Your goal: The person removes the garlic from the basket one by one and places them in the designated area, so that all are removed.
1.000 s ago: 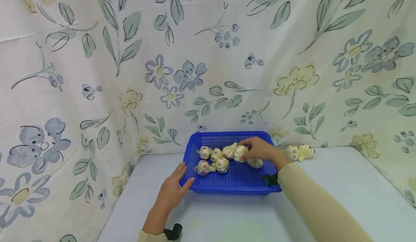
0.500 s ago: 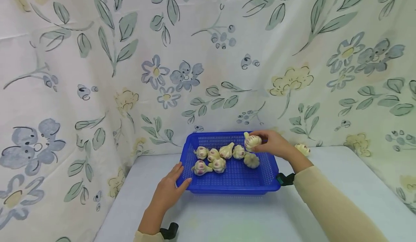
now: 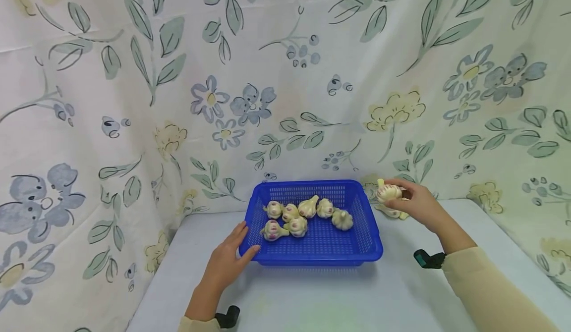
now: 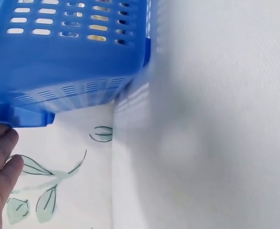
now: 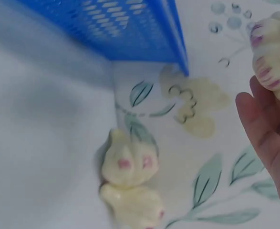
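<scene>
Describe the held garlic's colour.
Garlic in the right hand: creamy white with purplish patches, clearest in the right wrist view.

White tabletop (image 3: 312, 297). Blue perforated basket (image 3: 312, 258) directly on it, upright, toward back edge. Two garlic bulbs (image 5: 130, 164) lying on tabletop too, right of basket, apart from it, touching each other.

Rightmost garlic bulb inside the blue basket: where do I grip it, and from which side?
I'd grip the rightmost bulb around its wide, rounded body, coming from above and the near right. Bare floor of the basket lies on that side, while a neighbouring bulb crowds its far left.
</scene>
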`<state>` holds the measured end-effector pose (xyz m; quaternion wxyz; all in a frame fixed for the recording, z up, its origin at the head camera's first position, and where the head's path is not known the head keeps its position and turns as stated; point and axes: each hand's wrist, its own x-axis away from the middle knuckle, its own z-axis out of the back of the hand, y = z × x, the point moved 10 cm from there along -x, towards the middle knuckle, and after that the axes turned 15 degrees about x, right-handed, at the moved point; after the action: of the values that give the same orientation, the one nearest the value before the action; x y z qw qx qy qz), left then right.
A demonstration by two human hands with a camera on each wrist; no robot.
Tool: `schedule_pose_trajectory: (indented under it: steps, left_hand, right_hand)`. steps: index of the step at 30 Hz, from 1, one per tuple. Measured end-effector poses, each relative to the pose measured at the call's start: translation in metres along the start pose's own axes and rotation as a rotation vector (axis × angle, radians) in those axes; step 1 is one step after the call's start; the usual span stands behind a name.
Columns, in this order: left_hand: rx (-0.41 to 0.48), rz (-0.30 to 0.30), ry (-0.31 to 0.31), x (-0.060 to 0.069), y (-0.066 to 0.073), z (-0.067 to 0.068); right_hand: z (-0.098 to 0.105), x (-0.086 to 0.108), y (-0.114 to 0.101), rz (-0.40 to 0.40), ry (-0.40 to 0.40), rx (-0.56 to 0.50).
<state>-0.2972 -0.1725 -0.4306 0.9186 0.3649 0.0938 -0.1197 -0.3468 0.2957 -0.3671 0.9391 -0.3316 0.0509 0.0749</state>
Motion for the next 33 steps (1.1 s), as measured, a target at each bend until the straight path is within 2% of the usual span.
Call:
schedule_pose_trajectory:
  steps: [9, 17, 22, 29, 33]
  left_hand:
    - [-0.020, 0.017, -0.008, 0.000, -0.004, -0.003]
    - [-0.002, 0.022, -0.006, -0.001, -0.007, -0.005]
    - [0.007, 0.027, -0.005, 0.000, -0.007, -0.006]
    - [0.013, 0.030, -0.007, 0.000, -0.006, -0.005]
    - [0.013, 0.025, -0.002, -0.001, -0.005, -0.004]
  right_hand:
    - [0.012, 0.015, 0.052, -0.155, 0.100, 0.074]
    - [0.016, 0.025, 0.091, -0.263, 0.155, 0.057]
    - [0.014, 0.029, 0.117, -0.322, 0.158, 0.024]
    - [0.007, 0.036, 0.149, -0.378, 0.133, 0.052]
    - [0.003, 0.039, 0.164, -0.430, 0.123, 0.015]
